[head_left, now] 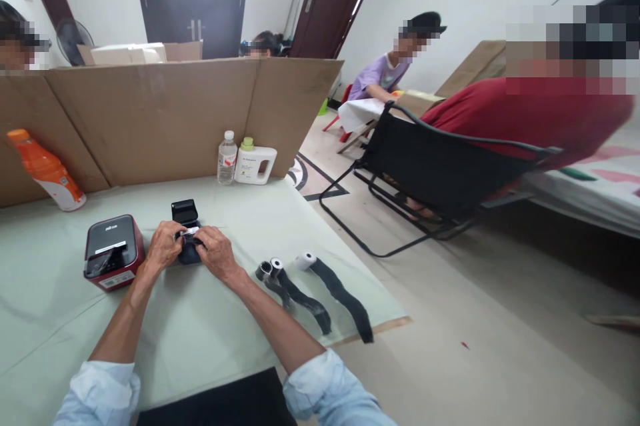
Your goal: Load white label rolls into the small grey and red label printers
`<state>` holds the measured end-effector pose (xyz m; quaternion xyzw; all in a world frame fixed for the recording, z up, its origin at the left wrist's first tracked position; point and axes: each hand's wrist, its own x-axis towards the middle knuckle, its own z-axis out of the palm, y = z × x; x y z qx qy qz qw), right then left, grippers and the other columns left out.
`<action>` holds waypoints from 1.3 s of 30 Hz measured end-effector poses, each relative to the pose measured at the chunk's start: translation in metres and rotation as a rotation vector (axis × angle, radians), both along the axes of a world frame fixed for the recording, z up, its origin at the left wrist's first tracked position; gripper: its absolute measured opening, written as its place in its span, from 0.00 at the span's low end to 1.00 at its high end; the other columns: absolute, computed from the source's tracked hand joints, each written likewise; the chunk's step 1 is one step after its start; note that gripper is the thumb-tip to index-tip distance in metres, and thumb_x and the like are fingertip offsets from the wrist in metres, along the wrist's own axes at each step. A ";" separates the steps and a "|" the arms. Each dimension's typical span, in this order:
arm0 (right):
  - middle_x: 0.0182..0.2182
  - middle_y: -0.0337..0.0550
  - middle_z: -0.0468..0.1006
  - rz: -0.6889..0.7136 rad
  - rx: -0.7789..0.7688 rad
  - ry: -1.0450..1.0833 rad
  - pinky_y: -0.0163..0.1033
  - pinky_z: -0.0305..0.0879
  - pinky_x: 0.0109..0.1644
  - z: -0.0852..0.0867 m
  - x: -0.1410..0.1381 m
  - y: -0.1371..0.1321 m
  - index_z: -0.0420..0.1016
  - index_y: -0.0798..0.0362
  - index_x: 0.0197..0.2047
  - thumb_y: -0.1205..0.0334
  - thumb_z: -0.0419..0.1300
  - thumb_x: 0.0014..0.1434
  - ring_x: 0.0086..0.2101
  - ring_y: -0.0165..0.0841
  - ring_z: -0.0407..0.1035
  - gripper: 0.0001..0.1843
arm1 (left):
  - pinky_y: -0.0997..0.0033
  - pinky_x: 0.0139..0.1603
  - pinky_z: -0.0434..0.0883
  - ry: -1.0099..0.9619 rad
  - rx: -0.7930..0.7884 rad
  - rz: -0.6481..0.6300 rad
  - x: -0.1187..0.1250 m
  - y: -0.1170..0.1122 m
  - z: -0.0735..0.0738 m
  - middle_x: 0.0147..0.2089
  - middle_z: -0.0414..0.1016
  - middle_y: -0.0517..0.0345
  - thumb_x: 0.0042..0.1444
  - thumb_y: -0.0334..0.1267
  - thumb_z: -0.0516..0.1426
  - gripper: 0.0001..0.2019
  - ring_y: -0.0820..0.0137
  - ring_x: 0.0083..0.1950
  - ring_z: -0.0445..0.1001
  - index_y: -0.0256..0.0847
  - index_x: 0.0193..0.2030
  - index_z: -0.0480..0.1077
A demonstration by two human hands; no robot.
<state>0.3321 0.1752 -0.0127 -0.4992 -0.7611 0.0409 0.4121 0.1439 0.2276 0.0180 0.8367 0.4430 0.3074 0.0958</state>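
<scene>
My left hand (165,246) and my right hand (216,250) meet over a small black device with its lid (185,211) raised, which looks like a mini label printer. Between my fingertips is a small white roll (190,231), apparently paper, at the device's opening; both hands are closed on its ends. My fingers partly cover the device's body (189,254). Left of my left hand stands a red and black printer (114,251). To the right lie three rolls with unwound black strips: a dark one (263,271), a white-cored one (277,266) and a white one (306,261).
An upright cardboard panel (165,123) borders the back of the green-covered table (200,339). Along it stand an orange bottle (47,169), a water bottle (227,158) and a white jug (256,165). A black folding chair (430,159) with a person in red is at the right.
</scene>
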 end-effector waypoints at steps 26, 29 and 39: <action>0.42 0.49 0.80 0.055 -0.019 -0.151 0.45 0.68 0.51 0.006 -0.005 0.015 0.80 0.50 0.45 0.67 0.62 0.68 0.45 0.43 0.70 0.06 | 0.56 0.64 0.73 -0.077 -0.134 -0.140 -0.008 -0.012 0.003 0.50 0.85 0.48 0.67 0.43 0.55 0.14 0.58 0.55 0.80 0.45 0.40 0.83; 0.41 0.48 0.79 0.067 -0.003 -0.160 0.44 0.67 0.51 0.006 -0.004 0.015 0.80 0.50 0.45 0.67 0.61 0.70 0.44 0.42 0.69 0.06 | 0.56 0.64 0.74 -0.097 -0.134 -0.119 -0.008 -0.012 0.001 0.50 0.85 0.48 0.67 0.43 0.56 0.14 0.58 0.55 0.80 0.45 0.38 0.83; 0.44 0.48 0.80 0.110 0.015 -0.139 0.45 0.69 0.53 0.001 0.001 0.017 0.79 0.50 0.50 0.63 0.68 0.66 0.47 0.42 0.70 0.10 | 0.55 0.63 0.74 -0.110 -0.138 -0.091 -0.005 -0.012 0.002 0.48 0.85 0.49 0.67 0.43 0.55 0.14 0.58 0.54 0.81 0.44 0.39 0.83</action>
